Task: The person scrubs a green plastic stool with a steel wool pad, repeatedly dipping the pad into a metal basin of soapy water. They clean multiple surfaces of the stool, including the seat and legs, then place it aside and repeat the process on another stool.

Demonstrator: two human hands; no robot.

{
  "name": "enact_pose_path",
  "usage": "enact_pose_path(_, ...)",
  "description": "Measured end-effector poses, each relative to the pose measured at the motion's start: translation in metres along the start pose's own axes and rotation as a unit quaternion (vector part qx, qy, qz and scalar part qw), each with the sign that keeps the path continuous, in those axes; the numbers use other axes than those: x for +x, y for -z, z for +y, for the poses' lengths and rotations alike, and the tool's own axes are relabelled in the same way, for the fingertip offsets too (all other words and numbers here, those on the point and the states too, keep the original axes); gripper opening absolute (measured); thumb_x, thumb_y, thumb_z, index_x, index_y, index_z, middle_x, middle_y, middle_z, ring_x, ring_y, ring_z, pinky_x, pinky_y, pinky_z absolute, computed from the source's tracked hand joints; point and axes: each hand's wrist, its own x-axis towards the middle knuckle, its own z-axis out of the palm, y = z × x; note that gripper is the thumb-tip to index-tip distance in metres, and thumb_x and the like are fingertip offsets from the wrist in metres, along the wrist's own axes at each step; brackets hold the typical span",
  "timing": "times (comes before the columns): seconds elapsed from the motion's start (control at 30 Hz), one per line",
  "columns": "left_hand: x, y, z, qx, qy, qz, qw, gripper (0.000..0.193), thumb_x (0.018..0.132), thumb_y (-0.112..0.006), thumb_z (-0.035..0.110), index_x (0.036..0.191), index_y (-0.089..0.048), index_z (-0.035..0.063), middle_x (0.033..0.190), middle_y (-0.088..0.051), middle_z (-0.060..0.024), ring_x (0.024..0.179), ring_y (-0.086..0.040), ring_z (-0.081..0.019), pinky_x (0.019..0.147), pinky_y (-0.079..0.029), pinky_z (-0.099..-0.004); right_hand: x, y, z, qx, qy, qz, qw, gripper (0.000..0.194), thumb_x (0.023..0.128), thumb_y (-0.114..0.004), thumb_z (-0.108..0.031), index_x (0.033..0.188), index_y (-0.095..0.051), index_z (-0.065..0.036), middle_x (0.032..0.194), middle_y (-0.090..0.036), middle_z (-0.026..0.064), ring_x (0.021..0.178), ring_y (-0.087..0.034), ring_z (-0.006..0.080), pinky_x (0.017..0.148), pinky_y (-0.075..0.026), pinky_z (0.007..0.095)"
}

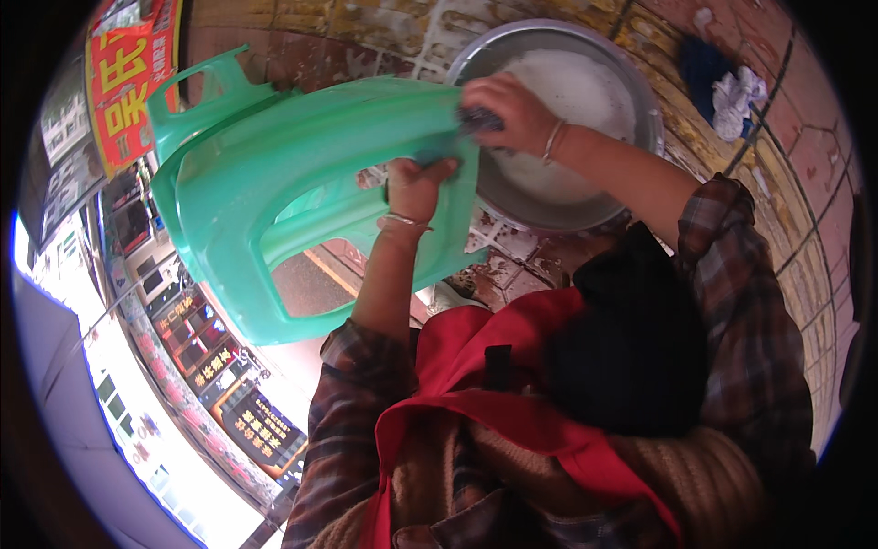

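Observation:
A green plastic stool [226, 206] lies tilted across the left and middle of the view, its openings facing me. My left hand [415, 192] grips it at the edge of an opening, the thumb on a leg panel. With my right hand [511, 117] I press a dark scrubbing pad or cloth [480, 120], too blurred to tell which, against the stool's right end. Beneath and beyond that hand stands a round metal basin [648, 103] holding whitish, foamy water [576, 86]. Each wrist bears a bangle.
A dark cloth [704, 75] and a white cloth [736, 103] lie on the wet tiled pavement [796, 75], right of the basin. A red banner with yellow writing [127, 89] stands at the upper left. Farther off are shop signs. Part of a light shoe [449, 300] shows below the stool.

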Motion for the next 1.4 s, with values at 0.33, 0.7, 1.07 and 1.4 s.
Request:
enact_pose_path(0.33, 0.044, 0.021, -0.015, 0.050, -0.051, 0.090, 0.993, 0.016, 0.075, -0.070, 0.014, 0.081, -0.061, 0.0018, 0.075, -0.058, -0.0002, 0.064, -0.052, -0.0115, 0.059, -0.043, -0.0255, -0.086, 0.043, 0.049, 0.168, -0.391, -0.036, 0.904, 0.034, 0.085, -0.054, -0.018, 0.116, -0.052, -0.004, 0.107, -0.056, 0.0115, 0.099, -0.054, 0.0198, 0.087, -0.043, 0.0324)
enact_pose_path(0.7, 0.041, 0.002, 0.022, -0.161, 0.044, 0.055, 0.984, 0.055, 0.090, -0.048, 0.046, 0.105, -0.055, -0.0067, 0.099, -0.058, -0.0110, 0.088, -0.053, -0.0181, 0.079, -0.043, -0.0313, 0.025, -0.025, -0.057, 0.076, -0.142, 0.092, 0.983, 0.051, 0.055, -0.074, -0.017, 0.101, -0.055, -0.008, 0.109, -0.049, 0.0121, 0.103, -0.046, 0.0344, 0.092, -0.038, 0.0411)
enact_pose_path(1.07, 0.035, -0.003, 0.033, -0.084, 0.011, 0.137, 0.987, 0.067, 0.082, -0.056, 0.053, 0.105, -0.048, -0.0092, 0.098, -0.056, -0.0125, 0.084, -0.055, -0.0168, 0.070, -0.048, -0.0300, -0.020, -0.004, 0.045, -0.132, -0.198, 0.160, 0.958, 0.036, 0.066, -0.068, -0.022, 0.096, -0.057, -0.006, 0.103, -0.052, 0.0109, 0.094, -0.049, 0.0316, 0.082, -0.040, 0.0397)
enact_pose_path(1.4, 0.036, -0.003, 0.039, -0.115, 0.029, 0.113, 0.986, 0.051, 0.085, -0.059, 0.040, 0.105, -0.053, -0.0065, 0.096, -0.058, -0.0097, 0.080, -0.056, -0.0165, 0.072, -0.047, -0.0283, -0.051, 0.010, 0.033, -0.050, -0.366, 0.110, 0.923, 0.041, 0.067, -0.071, -0.020, 0.101, -0.058, -0.003, 0.096, -0.058, 0.0151, 0.091, -0.056, 0.0313, 0.082, -0.045, 0.0367)
